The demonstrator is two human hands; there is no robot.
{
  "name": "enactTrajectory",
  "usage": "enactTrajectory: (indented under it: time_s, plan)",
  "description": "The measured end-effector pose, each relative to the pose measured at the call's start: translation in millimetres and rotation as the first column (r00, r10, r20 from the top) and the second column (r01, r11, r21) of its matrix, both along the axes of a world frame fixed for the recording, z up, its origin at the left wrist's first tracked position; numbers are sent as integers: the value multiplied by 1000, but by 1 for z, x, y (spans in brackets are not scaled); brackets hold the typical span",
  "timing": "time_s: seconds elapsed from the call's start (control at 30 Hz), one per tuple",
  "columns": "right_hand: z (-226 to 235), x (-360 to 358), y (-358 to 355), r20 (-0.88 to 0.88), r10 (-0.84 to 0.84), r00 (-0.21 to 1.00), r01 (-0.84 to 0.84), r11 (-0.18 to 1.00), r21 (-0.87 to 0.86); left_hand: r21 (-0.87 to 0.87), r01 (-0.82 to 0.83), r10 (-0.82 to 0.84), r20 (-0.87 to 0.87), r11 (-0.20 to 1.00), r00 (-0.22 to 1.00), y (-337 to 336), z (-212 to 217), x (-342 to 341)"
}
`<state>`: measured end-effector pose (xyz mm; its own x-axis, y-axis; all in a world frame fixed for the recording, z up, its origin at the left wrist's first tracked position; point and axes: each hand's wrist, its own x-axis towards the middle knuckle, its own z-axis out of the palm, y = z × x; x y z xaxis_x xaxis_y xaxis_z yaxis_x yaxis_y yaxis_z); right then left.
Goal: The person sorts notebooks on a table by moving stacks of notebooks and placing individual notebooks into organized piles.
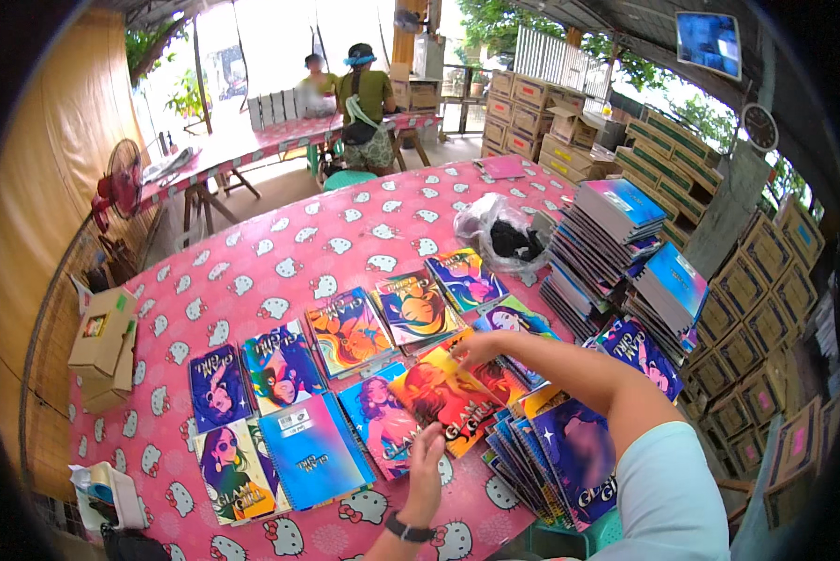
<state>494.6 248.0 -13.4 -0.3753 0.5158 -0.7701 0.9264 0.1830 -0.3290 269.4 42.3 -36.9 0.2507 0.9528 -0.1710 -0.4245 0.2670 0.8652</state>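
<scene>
My right hand [479, 347] pinches the upper edge of a red and orange notebook [446, 395], which lies tilted among the others. At its lower left edge is my left hand [426, 470], fingers stretched upward, a black band on the wrist. Just left of it lie a pink and blue notebook [381, 416] and a blue spiral notebook [315, 453] turned back side up. Two rows of illustrated notebooks spread over the table, including an orange one [350, 329] and a purple one [220, 385]. Beside my right forearm stands a leaning stack of notebooks [570, 458].
Tall notebook stacks [602, 243] stand at the right of the pink patterned table [289, 248], beside a plastic bag [499, 234] with black contents. Cardboard boxes [104, 346] and a white basket [111, 496] sit on the left. Two people [364, 103] are at a far table.
</scene>
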Motion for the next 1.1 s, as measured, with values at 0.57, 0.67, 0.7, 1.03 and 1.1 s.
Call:
enactTrajectory:
  time_s: [0.57,0.67,0.7,1.03,1.1]
  plan:
    - [51,25,75,-334,-217,917,329,885,329,-316,195,-22,477,928,878,174,-55,106]
    - [-32,37,101,-6,-523,852,333,535,777,-250,31,50,311,968,949,161,-51,103]
    - [-71,45,99,25,-611,791,200,297,934,-212,-5,71,301,977,951,158,-52,102]
    - [7,31,102,-20,-473,881,282,488,826,-254,-197,280,351,947,893,143,-52,37]
    - [67,-23,60,-50,-72,996,84,622,779,-344,-196,352,480,918,804,152,-44,20]
